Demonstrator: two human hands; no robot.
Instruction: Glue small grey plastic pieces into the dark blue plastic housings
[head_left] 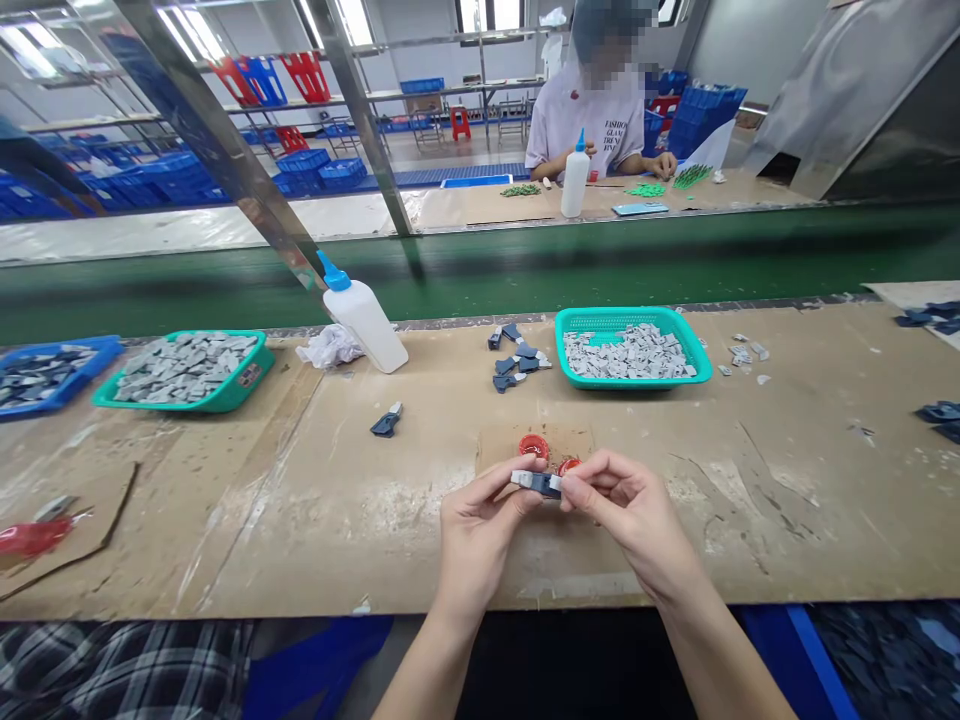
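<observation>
The left hand and right hand pinch a small dark-blue and grey plastic part between their fingertips, apparently pressing it together, above a cardboard scrap holding red caps. Within easy reach lie a teal tray of grey pieces and a blue-capped squeeze bottle. Farther off, a co-worker's shirt reads "FASHION".

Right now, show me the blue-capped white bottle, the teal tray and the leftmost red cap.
White bottle (pixel 365 325), head view, on its body.
Teal tray (pixel 634 382), head view, on its front rim.
Leftmost red cap (pixel 533 446), head view, on its top.
</observation>
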